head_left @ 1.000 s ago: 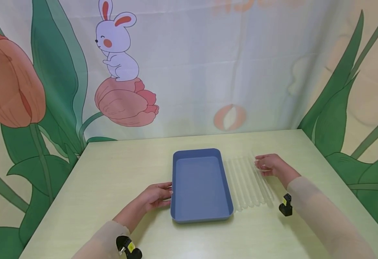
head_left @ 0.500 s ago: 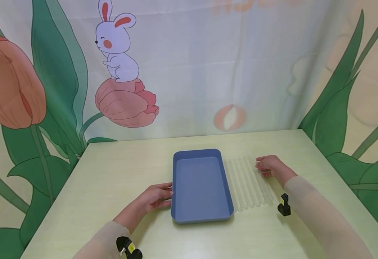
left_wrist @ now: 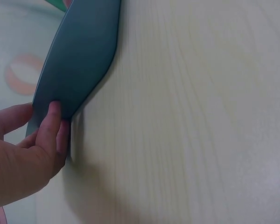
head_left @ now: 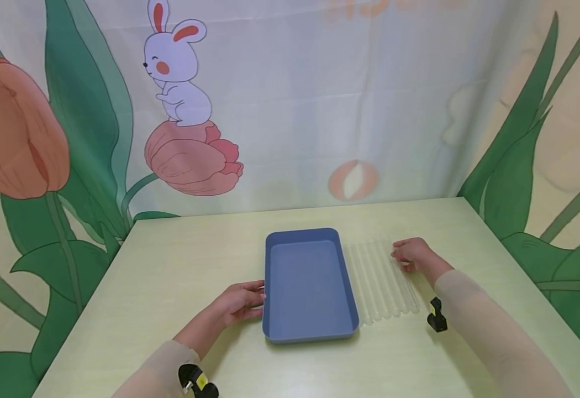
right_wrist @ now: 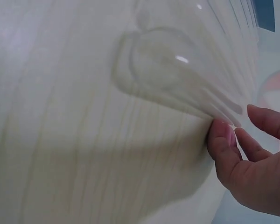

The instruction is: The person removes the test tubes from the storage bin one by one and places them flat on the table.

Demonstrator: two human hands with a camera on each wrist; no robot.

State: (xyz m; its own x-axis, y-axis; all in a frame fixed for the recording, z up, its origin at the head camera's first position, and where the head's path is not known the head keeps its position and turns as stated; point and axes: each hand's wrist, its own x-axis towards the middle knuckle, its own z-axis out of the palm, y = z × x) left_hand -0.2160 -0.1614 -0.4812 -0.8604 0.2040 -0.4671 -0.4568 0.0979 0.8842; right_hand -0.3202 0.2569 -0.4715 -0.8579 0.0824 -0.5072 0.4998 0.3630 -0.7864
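left hand (head_left: 237, 303): fingers straight against blue tray (head_left: 310, 287) at its 9 o'clock | right hand (head_left: 411, 253): fingertips touching clear tubes (head_left: 381, 279) at tray's 3 o'clock, hand relaxed, gripping nothing

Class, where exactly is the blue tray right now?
In the head view, the blue tray sits mid-table, between the left hand and clear tubes.

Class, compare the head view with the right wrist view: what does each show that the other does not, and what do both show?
Only the head view shows the left hand touching the blue tray's side and the whole row of clear tubes. Only the right wrist view shows a rounded tube end close up and a fingertip against the tubes. Both show the right hand, the tubes, the blue tray and the table.
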